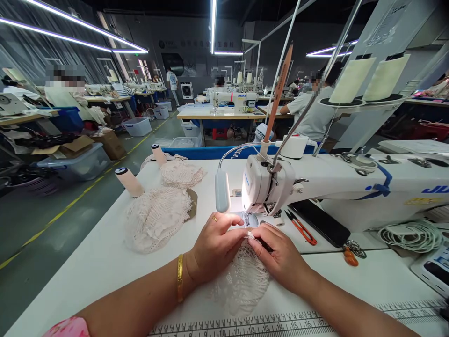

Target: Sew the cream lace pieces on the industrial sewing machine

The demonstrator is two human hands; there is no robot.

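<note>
A cream lace piece (245,281) hangs down toward me from between my hands, its top edge pinched just in front of the needle area of the white sewing machine (268,182). My left hand (219,241), with a ring and a gold bangle, holds that edge between thumb and fingers. Close beside it, my right hand (277,250) grips the same edge; something dark shows under its fingers, too hidden to name. The machine's lit lamp (222,191) stands just above my left hand.
Left on the table (87,271) lie lace piles (154,217) and thread cones (129,181). Right of my hands are orange snips (301,228), a black phone (319,222) and coiled cord (410,236). A printed ruler (245,325) runs along the front. People sit at machines beyond.
</note>
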